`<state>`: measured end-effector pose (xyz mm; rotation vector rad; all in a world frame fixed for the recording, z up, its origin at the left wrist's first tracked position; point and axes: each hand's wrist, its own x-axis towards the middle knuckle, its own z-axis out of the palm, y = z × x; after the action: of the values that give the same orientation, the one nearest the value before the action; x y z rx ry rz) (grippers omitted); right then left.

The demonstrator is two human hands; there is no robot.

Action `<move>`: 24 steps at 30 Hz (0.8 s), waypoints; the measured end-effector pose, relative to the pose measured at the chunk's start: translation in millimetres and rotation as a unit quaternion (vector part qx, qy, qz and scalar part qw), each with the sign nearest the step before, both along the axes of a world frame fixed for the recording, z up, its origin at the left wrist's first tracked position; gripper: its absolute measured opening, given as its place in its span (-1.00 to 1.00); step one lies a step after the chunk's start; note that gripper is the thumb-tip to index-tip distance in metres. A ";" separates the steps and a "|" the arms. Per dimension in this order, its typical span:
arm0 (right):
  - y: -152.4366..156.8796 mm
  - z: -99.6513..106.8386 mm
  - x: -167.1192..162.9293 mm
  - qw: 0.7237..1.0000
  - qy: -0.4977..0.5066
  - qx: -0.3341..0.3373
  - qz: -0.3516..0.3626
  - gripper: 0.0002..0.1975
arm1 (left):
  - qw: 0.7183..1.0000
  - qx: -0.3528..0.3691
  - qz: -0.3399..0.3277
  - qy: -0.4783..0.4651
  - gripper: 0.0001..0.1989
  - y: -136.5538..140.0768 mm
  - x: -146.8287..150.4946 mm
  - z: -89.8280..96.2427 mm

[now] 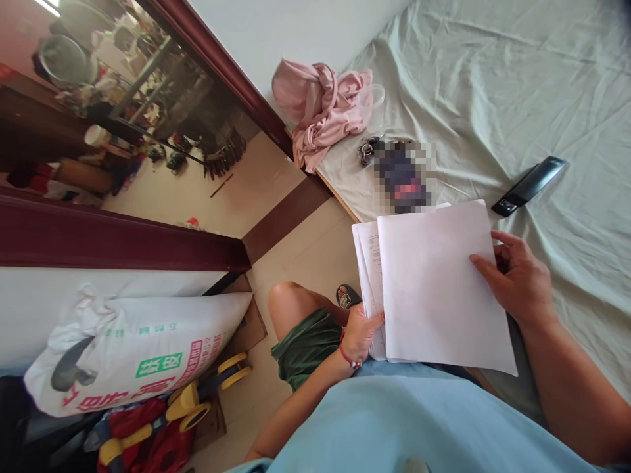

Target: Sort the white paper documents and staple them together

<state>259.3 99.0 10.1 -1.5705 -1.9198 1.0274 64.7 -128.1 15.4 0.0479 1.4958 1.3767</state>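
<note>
My left hand (pixel 362 332) grips a stack of printed paper (pixel 369 263) by its left edge, the thumb on top and the other fingers hidden underneath. Over that stack lies a blank white sheet (pixel 438 289), slightly turned and reaching farther right. At its right edge my right hand (pixel 520 276) pinches the sheet, with the thumb on the upper face and the fingers curled behind. The papers rest above my lap, close to the bed's edge. Beyond the sheet's top right corner lies a black shaver-like device (pixel 530 186), apart from my right hand.
On the grey-green bedsheet (pixel 458 98) lie a pink cloth (pixel 325 105), a bunch of keys (pixel 367 152) and a blurred dark object (pixel 401 177). At left a full white sack (pixel 148 348) stands near a yellow-wheeled toy (pixel 190 401). A doorway with a dark red frame (pixel 217 59) opens behind.
</note>
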 end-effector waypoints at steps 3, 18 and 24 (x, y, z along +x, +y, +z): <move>1.3 2.7 -0.1 0.999 -0.022 -0.004 0.034 -0.43 | 1.000 0.000 -0.010 -0.008 -0.41 2.1 -0.4 -1.3; 1.2 -8.8 2.0 0.979 -0.016 0.186 0.083 -0.74 | 0.999 -0.003 0.034 0.007 -0.53 1.4 -2.2 -14.2; 3.2 -3.7 4.2 0.987 -0.011 0.127 0.096 -0.73 | 0.993 0.006 -0.061 0.102 -0.49 -5.5 -3.1 -21.8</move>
<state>263.5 102.2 6.4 -1.2791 -2.1543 0.8020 61.6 -133.6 -6.4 0.2915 1.6263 1.3114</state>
